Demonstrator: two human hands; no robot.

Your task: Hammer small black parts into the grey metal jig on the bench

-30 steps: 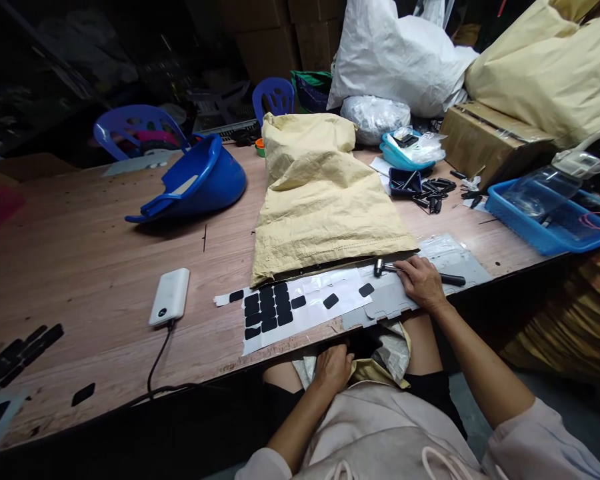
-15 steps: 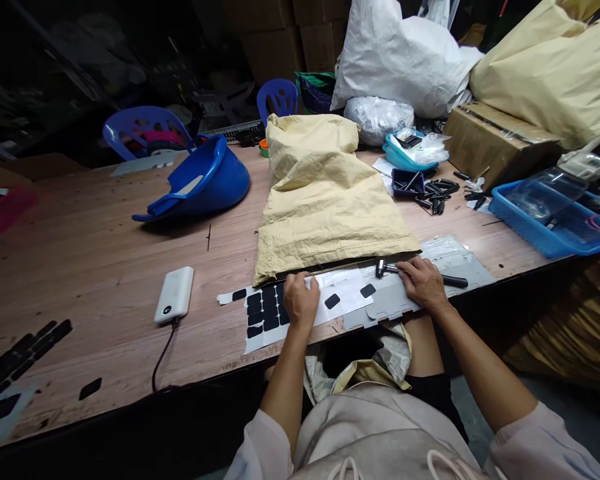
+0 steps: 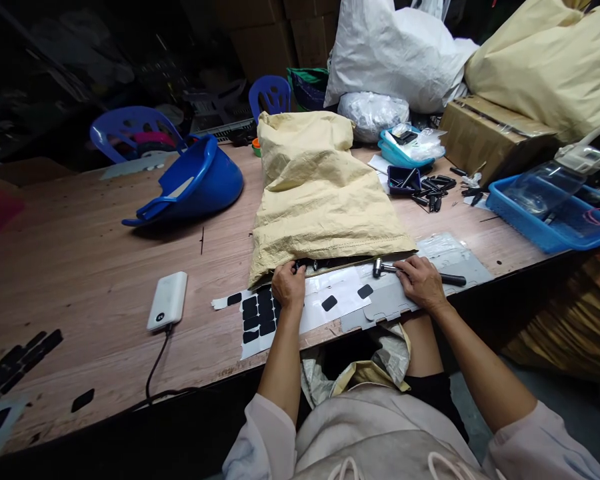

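The hammer's (image 3: 453, 279) shaft is being grasped, just behind the head, by the curled fingers of the right hand (image 3: 421, 283). The left hand (image 3: 289, 287) is being held with its fingertips at the open mouth of the yellow sack (image 3: 325, 193), beside small dark and shiny pieces; whether one is being pinched cannot be told. The hammer is being held at the grey sheet (image 3: 385, 307), its head being closely bordered by the sack's edge. On the near side, a strip of sheet is being shown before the table's (image 3: 105, 280) front edge; rightward, room is being given by sheet and wood as far as the blue tray (image 3: 525, 230). Leftward, the space is being taken up by white paper (image 3: 347, 287) with black patches (image 3: 250, 307). The hammer's head is being pointed left and its grip right, the long axis being slanted slightly toward the front edge at the grip end.
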